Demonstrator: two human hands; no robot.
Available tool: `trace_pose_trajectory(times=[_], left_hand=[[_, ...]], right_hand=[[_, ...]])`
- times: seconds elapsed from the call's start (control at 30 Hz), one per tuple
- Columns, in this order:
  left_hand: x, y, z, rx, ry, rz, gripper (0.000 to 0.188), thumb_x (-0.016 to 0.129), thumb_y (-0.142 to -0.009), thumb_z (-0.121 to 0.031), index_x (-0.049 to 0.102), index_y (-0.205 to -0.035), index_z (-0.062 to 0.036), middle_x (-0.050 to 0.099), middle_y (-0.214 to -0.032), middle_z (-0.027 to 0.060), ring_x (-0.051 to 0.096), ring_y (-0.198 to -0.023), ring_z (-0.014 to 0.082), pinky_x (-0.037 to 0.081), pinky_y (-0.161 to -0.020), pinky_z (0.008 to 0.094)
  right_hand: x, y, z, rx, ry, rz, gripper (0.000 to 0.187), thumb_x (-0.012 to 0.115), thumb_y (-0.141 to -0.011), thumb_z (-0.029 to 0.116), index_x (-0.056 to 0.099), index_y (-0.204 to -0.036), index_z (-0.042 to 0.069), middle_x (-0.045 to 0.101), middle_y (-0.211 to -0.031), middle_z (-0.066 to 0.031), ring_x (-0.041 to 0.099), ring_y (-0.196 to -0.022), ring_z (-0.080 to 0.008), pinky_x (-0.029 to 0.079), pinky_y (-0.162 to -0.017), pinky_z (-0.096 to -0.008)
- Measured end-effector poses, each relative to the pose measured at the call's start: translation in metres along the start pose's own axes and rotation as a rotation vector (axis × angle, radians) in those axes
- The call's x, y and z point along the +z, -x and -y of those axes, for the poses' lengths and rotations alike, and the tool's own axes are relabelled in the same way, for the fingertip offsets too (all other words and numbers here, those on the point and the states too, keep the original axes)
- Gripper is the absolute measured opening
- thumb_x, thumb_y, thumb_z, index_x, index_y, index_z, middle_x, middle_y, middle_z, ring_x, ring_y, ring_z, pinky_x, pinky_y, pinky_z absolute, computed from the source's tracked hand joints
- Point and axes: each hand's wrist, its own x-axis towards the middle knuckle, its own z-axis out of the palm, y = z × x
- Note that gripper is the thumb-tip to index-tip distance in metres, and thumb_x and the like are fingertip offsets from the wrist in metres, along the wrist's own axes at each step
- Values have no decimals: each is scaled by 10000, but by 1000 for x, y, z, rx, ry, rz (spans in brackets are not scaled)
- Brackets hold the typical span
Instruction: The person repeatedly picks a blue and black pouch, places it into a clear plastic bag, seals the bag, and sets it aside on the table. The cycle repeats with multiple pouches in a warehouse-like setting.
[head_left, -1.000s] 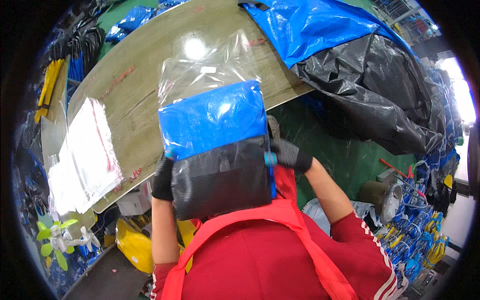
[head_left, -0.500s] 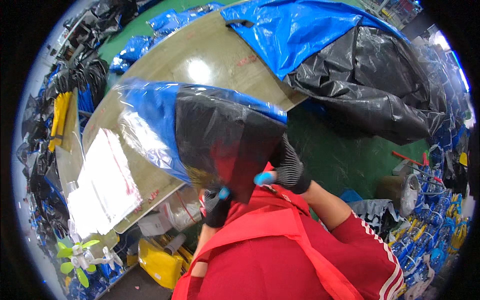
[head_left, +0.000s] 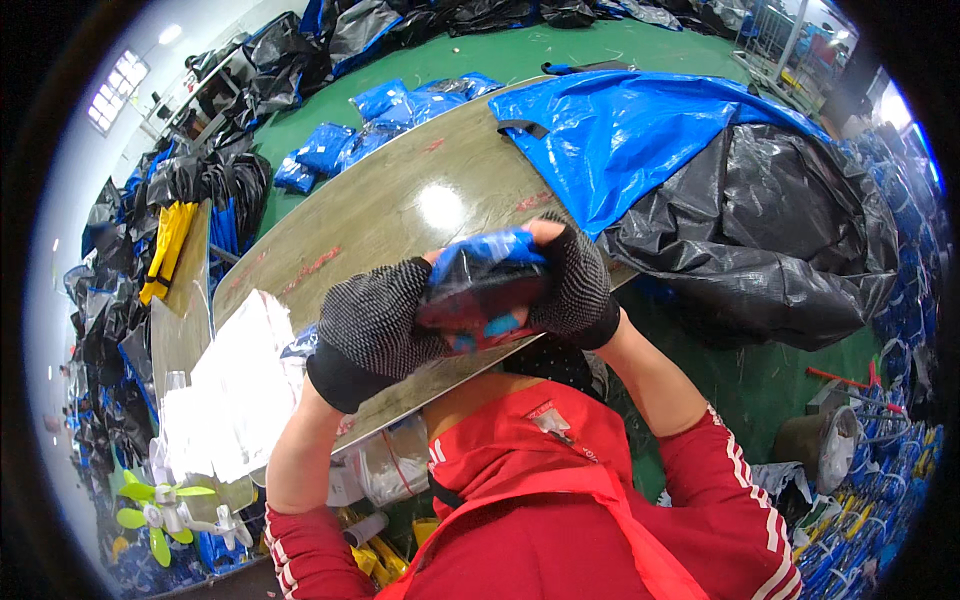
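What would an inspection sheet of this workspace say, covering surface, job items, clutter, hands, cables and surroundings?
Surface: brownish table with a curved far edge, red marks and a bright reflection.
Job's things: blue-and-black package, held up, blurred.
Clutter: white sheets or bags on the table's left; blue-and-black sheeting at its right, hanging past the edge.
Grippers: bare-fingertip gloves on both; left hand and right hand grip the package from either side.
Cables: nothing seen for certain.
Surroundings: green floor, blue packets beyond the table, green-bladed fan lower left.
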Motion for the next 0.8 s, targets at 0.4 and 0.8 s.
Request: trace_pose_trajectory(times=[0.4, 0.8], left_hand=[[39, 19, 37, -323, 916, -635, 629, 792, -745, -129, 491, -1287, -22, 587, -1228, 120, 551, -1133, 206, 457, -960, 350], [57, 24, 30, -581, 659, -1355, 434, 550, -951, -330, 564, -1197, 28, 637, -1012, 102, 601, -909, 211, 474, -853, 302]], right_hand=[[-6, -12, -22, 600, -911, -465, 296, 710, -819, 125, 577, -1078, 71, 615, -1001, -51, 582, -940, -159, 468, -845, -302], [21, -40, -8, 533, -573, -480, 293, 603, -930, 239, 663, -1028, -31, 680, -897, -27, 556, -765, -79, 461, -716, -241]])
